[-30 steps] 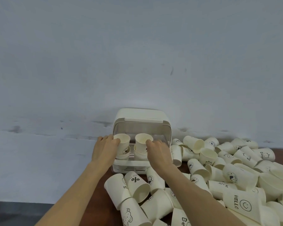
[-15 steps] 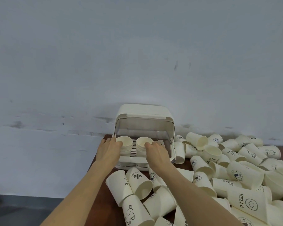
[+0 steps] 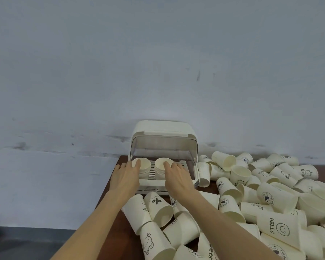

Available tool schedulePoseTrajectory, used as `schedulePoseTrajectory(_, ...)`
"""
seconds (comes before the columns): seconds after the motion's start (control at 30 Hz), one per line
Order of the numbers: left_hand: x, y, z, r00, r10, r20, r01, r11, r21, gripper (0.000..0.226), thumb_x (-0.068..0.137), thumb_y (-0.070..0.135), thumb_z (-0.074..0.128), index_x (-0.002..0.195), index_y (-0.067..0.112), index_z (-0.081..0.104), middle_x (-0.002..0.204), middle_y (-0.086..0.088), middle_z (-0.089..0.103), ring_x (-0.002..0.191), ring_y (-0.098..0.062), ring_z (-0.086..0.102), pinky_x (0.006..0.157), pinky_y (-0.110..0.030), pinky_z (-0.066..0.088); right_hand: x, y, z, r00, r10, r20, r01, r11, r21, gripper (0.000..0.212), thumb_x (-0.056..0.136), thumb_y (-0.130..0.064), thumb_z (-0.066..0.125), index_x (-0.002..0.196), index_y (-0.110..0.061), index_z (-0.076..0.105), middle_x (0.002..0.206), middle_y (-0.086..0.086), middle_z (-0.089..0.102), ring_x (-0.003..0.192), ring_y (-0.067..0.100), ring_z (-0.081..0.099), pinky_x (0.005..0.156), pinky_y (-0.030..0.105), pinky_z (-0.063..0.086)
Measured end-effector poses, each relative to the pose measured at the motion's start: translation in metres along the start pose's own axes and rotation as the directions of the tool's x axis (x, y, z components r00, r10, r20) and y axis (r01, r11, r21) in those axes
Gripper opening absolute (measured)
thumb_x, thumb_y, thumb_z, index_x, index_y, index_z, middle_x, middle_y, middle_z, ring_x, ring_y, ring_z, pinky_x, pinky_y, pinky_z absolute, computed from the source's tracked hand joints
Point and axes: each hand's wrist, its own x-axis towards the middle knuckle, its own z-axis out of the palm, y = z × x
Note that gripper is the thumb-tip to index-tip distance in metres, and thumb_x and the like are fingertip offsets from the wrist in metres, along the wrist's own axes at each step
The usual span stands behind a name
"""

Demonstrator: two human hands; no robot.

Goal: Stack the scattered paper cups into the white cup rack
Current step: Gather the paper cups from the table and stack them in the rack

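Grey-white scuffed wall [image 3: 83,81] fills the left and top. Left hand [image 3: 127,177] reaches to the left cup stack [image 3: 141,164] in the rack; fingers nearly straight, tips resting on the near rim, not wrapped round it, so a loose, unclenched hand. White cup rack [image 3: 162,132]: boxy plastic, rounded corners, clear flip-up lid raised, slatted tray floor, sits at the far left corner of the dark brown table [image 3: 109,199] against the wall. Right cup stack [image 3: 163,164] stands just beside the left one, both upright, mouths up. Right hand [image 3: 177,179] likewise rests extended fingertips on that stack's near rim, no clamp. In front of the rack and off to the right: a heap of loose paper cups [image 3: 270,194], cream, tapered, rolled rims, most lying on their sides, overlapping. Readable print: "%" cup [image 3: 158,205], "HELLO" cup with smiley [image 3: 279,228], a bear-drawing cup [image 3: 152,241], "Bear" partly readable far right.
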Motion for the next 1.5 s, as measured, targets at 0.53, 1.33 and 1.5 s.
schedulePoseTrajectory(0.53,-0.068,0.085,-0.037,0.989,0.127,-0.082,-0.144,0.955,-0.258,0.031,0.090,0.018,0.044,0.114,0.021,0.064,0.111,0.000,0.059,0.104,-0.021,0.053,0.089,-0.032,0.036,-0.087,0.055,-0.044,0.994,0.096,-0.057,-0.094,0.995,0.033,0.025,0.089,-0.005,0.043,0.112,-0.012,0.049,0.104,0.008,0.058,0.097,0.027,0.051,0.069,0.031,0.033)
schedulePoseTrajectory(1.33,-0.105,0.239,-0.073,0.899,0.417,-0.129,-0.428,0.784,-0.449,0.033,0.092,0.022,0.046,0.121,0.029,0.061,0.104,0.001,0.056,0.104,-0.027,0.053,0.090,-0.039,0.040,-0.231,0.174,-0.093,0.922,0.365,-0.129,-0.357,0.931,0.076,0.035,0.085,-0.005,0.043,0.118,-0.006,0.054,0.100,0.012,0.058,0.097,0.031,0.051,0.078,0.042,0.046)
schedulePoseTrajectory(1.5,-0.129,0.226,-0.077,0.890,0.425,-0.164,-0.448,0.751,-0.486,0.030,0.092,0.019,0.047,0.116,0.024,0.066,0.094,0.002,0.056,0.090,-0.019,0.055,0.077,-0.033,0.044,-0.246,0.161,-0.088,0.929,0.345,-0.130,-0.336,0.938,0.091,0.033,0.089,-0.007,0.043,0.119,-0.008,0.055,0.104,0.010,0.059,0.101,0.029,0.051,0.076,0.038,0.045)
